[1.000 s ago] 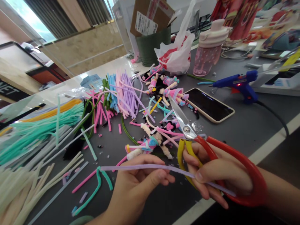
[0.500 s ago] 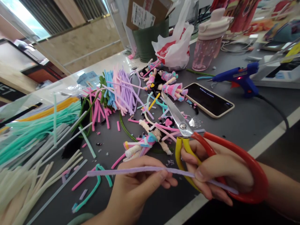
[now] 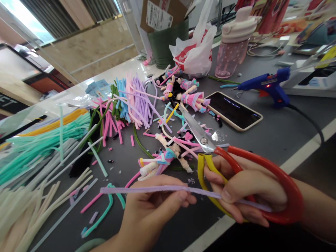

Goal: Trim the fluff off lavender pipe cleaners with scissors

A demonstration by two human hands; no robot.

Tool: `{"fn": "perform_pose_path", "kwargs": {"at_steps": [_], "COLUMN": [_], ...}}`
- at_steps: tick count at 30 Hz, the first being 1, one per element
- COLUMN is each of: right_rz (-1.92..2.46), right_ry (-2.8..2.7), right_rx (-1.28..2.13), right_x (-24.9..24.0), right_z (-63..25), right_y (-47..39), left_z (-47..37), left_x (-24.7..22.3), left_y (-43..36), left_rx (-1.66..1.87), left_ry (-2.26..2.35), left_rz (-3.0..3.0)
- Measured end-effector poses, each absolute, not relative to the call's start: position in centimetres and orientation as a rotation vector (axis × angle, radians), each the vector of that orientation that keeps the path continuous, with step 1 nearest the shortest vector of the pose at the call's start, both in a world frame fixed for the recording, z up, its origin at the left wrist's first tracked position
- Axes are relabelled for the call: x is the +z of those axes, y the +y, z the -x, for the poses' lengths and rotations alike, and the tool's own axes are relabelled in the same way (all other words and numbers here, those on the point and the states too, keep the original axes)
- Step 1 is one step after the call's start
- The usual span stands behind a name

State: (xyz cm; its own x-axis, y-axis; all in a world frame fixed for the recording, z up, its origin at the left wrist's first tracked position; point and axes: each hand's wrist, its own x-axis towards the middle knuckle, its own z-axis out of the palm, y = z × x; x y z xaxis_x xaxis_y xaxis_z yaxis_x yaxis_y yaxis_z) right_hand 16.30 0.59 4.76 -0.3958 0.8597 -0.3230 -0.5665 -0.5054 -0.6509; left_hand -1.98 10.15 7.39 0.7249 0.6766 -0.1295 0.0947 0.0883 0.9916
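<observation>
Pinching a lilac pipe cleaner (image 3: 126,190) in left hand (image 3: 151,213) and right hand (image 3: 253,183), also gripping scissors (image 3: 204,140) in the right; likely needing a steady pinch.

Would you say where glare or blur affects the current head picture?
Head view: the window is blown out; the phone shows small bright spots, probably reflections; the scissors have shiny blades; the pale stems at lower left look soft and stretched.
</observation>
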Motion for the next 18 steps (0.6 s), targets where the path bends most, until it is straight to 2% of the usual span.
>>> {"fn": "perform_pose_path", "kwargs": {"at_steps": [8, 13, 18], "right_rz": [1.083, 1.451, 1.554], "right_ry": [-0.768, -1.047, -1.154], "right_rx": [1.859, 1.470, 1.172], "right_x": [4.7, 5.3, 5.9], "right_z": [-16.4, -16.5, -17.3], "right_y": [0.3, -0.2, -0.4], "left_z": [2.2, 1.9, 1.7], "left_x": [7.7, 8.0, 7.9], "left_y": [10.3, 10.6, 10.8], "left_rx": [0.463, 0.547, 0.668], "left_ry": [0.684, 0.665, 0.682], "left_rz": [-1.586, -1.650, -1.679]}}
